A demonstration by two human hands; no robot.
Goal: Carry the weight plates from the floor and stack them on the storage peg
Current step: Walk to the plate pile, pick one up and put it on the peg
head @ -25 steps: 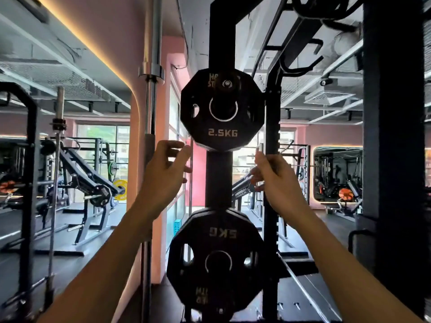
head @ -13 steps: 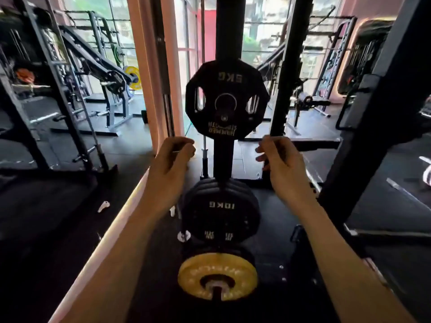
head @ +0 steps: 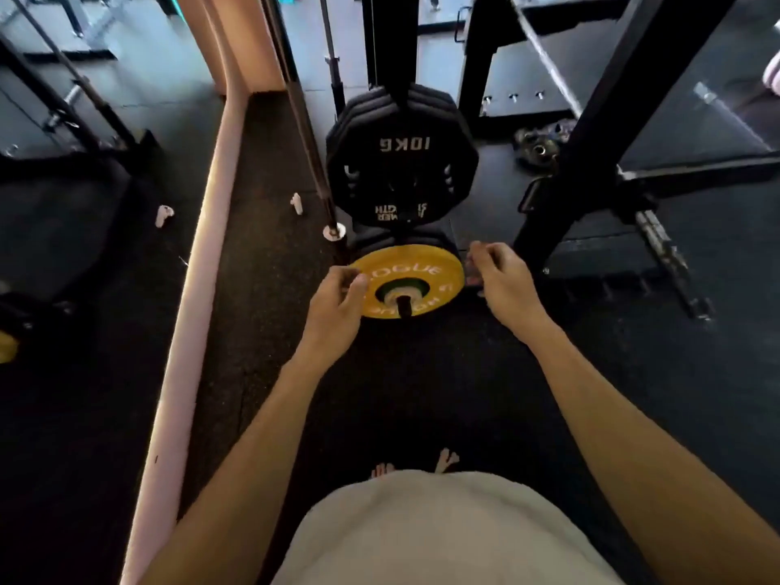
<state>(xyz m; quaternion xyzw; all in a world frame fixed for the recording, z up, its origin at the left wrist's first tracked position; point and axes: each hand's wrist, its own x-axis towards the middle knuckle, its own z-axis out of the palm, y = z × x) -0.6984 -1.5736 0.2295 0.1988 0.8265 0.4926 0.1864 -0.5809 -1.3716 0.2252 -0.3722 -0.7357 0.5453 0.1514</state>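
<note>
- The yellow plate sits upright on the lowest peg of the black rack, flat face turned toward the camera, so its axis runs along the peg, out toward the person.
- Behind the yellow plate, on the same peg, the rims of darker plates show; how many, I cannot tell.
- Above the yellow plate hangs a stack of black plates, the front one marked 10KG with the lettering upside down, facing the same way.
- The left hand is at the yellow plate's left rim, fingers curled loosely and thumb near the edge; whether it actually touches the plate I cannot tell, and it grips nothing clearly.
- The right hand is just off the yellow plate's right rim, fingers loosely curled with a narrow gap, holding nothing.
- Left of the yellow plate, a steel barbell stands on end, its collar on the floor just beside the plates.
- Further left of the yellow plate runs a pink wall edge, with mirror glass beyond it.
- Right of and beyond the yellow plate, small dark plates lie flat on the floor behind the rack's upright.
- The floor is dark speckled rubber; bare toes and a white shirt show nearest the camera, below the yellow plate.
</note>
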